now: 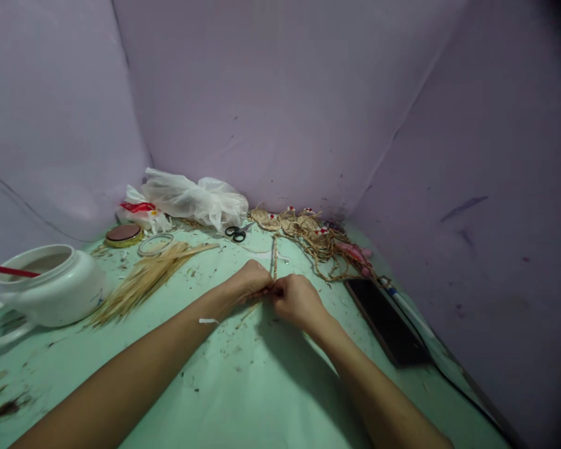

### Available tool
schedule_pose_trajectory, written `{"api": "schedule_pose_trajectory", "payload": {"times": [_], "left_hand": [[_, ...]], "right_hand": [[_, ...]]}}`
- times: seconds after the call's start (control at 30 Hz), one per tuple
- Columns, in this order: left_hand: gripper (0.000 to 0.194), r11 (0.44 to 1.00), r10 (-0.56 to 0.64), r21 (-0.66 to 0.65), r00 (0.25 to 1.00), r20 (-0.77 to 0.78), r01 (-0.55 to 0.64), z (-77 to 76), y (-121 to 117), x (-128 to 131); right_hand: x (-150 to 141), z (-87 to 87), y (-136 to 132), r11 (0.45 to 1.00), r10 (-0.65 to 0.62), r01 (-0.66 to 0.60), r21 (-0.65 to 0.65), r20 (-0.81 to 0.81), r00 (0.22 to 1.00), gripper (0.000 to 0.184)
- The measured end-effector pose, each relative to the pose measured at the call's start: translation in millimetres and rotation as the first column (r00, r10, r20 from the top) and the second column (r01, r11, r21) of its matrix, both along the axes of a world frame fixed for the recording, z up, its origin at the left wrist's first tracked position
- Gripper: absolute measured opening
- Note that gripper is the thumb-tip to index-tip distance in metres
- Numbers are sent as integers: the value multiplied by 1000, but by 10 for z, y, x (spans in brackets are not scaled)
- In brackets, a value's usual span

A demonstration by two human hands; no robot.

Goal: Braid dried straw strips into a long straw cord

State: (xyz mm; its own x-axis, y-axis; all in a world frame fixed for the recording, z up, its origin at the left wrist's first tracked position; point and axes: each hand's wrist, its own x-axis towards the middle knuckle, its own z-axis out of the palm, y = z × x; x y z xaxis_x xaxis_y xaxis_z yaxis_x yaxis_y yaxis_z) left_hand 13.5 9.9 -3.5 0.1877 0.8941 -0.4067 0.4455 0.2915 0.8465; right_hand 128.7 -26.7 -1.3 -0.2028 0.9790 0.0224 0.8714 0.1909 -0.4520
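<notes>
A thin braided straw cord (pixel 275 255) runs from the back of the table straight toward me and ends between my hands. My left hand (pixel 253 280) is closed, its fingertips pinching the cord's near end. Right against it, my right hand (pixel 298 299) also pinches there with thumb and bent fingers. Loose strands poke out below the fingers, and the exact grip is partly hidden by the knuckles. To the left lies a fanned bundle of pale dry straw (pixel 152 280). Beyond my hands to the right is a heap of braided straw pieces (pixel 308 234) with red and white decorations.
At left stands a white pot (pixel 70 290) with a red stick (pixel 9 270) in it. Scissors (pixel 236 233), a plastic bag (pixel 196 199), a round tin (pixel 123 234) and a ring (pixel 156 244) lie at the back. A phone (pixel 388 321) with a cable lies right.
</notes>
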Motion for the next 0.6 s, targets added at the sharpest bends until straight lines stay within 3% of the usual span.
{"api": "schedule_pose_trajectory", "payload": {"times": [0.07,0.1,0.17,0.23,0.33,0.47,0.6], "left_hand": [[12,999,-41,9,999,-27,42,-8,24,-41],[12,998,-63,8,998,-27,63,-20,39,-60],[14,997,-81,-5,997,10,82,-58,70,-90],[15,996,-88,-32,996,29,89,-98,91,-106],[13,995,-95,-32,993,66,97,-121,93,-112],[12,993,-116,-19,989,93,118,-85,63,-108],[10,991,-123,-32,988,98,127,-82,55,-108]], "right_hand": [[89,14,84,989,21,-51,-141,-206,978,15],[139,27,132,981,-29,-36,-189,-328,944,17],[221,47,216,965,-214,88,-246,-552,806,17],[257,42,263,920,-382,182,-347,-686,619,10],[223,-24,258,839,-505,67,-540,-725,469,5],[126,-126,214,795,-480,-129,-592,-746,462,10],[96,-199,232,832,-410,-89,-547,-715,566,11]]}}
